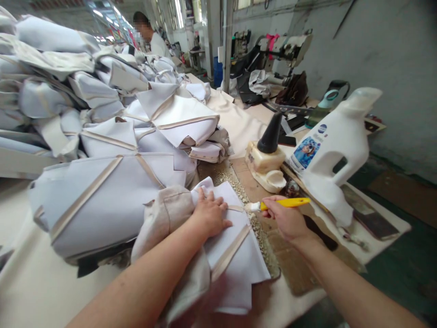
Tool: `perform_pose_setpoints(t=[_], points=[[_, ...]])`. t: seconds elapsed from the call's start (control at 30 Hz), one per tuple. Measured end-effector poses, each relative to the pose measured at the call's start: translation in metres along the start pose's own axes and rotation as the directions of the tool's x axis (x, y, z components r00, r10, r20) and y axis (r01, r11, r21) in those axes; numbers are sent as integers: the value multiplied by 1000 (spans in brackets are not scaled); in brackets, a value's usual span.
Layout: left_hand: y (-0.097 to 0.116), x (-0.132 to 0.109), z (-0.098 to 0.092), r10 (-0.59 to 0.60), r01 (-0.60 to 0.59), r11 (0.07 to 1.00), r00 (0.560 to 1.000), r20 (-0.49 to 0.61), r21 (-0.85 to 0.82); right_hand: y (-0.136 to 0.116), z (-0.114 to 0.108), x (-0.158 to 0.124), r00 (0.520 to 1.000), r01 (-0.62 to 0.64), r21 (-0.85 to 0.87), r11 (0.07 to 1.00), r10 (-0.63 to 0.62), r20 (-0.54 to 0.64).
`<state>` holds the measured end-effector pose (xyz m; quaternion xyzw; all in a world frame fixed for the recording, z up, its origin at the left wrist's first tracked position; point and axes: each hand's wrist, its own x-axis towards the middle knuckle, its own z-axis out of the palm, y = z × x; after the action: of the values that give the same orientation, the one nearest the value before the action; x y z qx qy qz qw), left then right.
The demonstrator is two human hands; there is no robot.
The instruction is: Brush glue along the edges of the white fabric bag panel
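My left hand (210,214) lies flat, fingers spread, pressing down on a white fabric piece (235,255) with beige strips at the table's near edge. My right hand (285,218) is closed around a yellow-handled brush (283,203), held sideways with its pale bristle end touching the right edge of that fabric piece. A crusty, glue-stained board (252,214) lies under the fabric's edge.
A large pile of white and beige fabric pieces (102,136) fills the left. A glue pot with a black cone cap (268,155) and a white jug (334,146) stand at the right. Another person (150,34) works far back. Sewing machines (283,48) stand behind.
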<state>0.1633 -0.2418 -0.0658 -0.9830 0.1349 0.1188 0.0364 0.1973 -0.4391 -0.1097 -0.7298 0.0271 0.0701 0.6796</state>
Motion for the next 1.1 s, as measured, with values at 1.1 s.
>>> perform_pose_setpoints(t=[1.1], points=[[-12, 0, 35, 32, -49, 982, 995, -94, -184, -9, 55, 62, 982, 102, -460, 882, -17, 186]])
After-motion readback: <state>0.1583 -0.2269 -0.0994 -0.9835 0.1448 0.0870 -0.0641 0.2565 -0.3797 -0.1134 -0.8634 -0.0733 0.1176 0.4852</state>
